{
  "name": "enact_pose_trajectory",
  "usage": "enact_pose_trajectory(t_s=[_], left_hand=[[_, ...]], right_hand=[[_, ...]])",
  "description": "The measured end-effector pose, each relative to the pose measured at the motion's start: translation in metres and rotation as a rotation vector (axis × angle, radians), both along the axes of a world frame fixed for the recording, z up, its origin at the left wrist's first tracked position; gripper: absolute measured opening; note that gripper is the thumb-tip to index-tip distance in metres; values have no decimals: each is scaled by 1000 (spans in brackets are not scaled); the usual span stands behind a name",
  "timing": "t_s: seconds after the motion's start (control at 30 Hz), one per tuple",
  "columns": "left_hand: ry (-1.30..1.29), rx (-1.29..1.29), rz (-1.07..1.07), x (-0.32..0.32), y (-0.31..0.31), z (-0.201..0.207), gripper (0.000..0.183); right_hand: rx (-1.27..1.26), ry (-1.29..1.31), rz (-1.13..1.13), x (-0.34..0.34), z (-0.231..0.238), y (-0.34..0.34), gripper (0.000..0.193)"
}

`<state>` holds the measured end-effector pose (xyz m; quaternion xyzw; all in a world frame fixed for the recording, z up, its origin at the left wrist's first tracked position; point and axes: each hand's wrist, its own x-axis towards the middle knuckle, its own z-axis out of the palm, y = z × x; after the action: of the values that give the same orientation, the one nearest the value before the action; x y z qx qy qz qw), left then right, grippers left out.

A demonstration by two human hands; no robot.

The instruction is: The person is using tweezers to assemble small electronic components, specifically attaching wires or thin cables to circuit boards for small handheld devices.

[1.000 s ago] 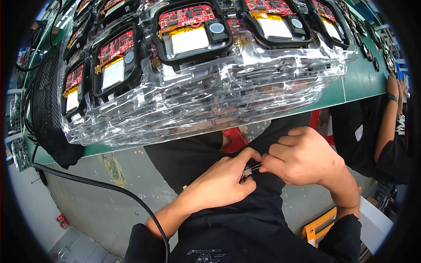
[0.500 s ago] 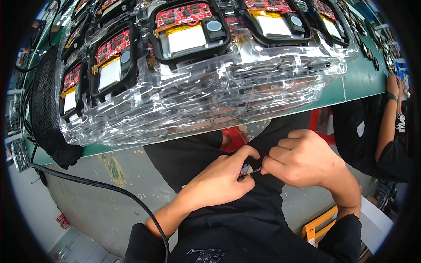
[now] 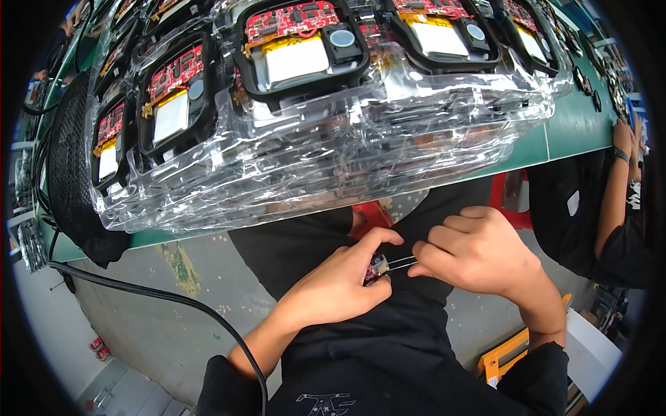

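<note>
Over my lap in dark clothing, my left hand [image 3: 340,284] pinches a tiny electronic part [image 3: 377,267] between thumb and forefinger. My right hand [image 3: 475,251] grips thin metal tweezers [image 3: 401,263], whose tips touch that part. Both hands sit below the front edge of the green workbench [image 3: 576,125]. Above them a stack of clear plastic trays [image 3: 333,159] overhangs the bench edge. The trays hold black housings with red circuit boards [image 3: 291,17] and pale battery packs [image 3: 297,61].
A black mesh pouch [image 3: 73,166] lies at the bench's left end, and a black cable [image 3: 159,298] runs down past my left arm. Another person's arm [image 3: 614,201] rests at the right. A red stool [image 3: 371,213] and an orange frame [image 3: 503,357] stand on the grey floor.
My hands have drawn slightly apart, so the tweezers and the small part between them show more clearly. The trays have not moved.
</note>
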<state>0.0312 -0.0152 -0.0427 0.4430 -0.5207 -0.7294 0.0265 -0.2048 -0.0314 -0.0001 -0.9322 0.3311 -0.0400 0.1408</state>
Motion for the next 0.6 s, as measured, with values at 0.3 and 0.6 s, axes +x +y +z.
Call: enact_pose_trajectory(t_s=[0.3, 0.6], left_hand=[[62, -64, -13, 0, 1, -2, 54], [82, -98, -22, 0, 4, -5, 54]], right_hand=[[-35, -37, 102, 5, -3, -3, 18], [-40, -23, 114, 5, -3, -3, 15]])
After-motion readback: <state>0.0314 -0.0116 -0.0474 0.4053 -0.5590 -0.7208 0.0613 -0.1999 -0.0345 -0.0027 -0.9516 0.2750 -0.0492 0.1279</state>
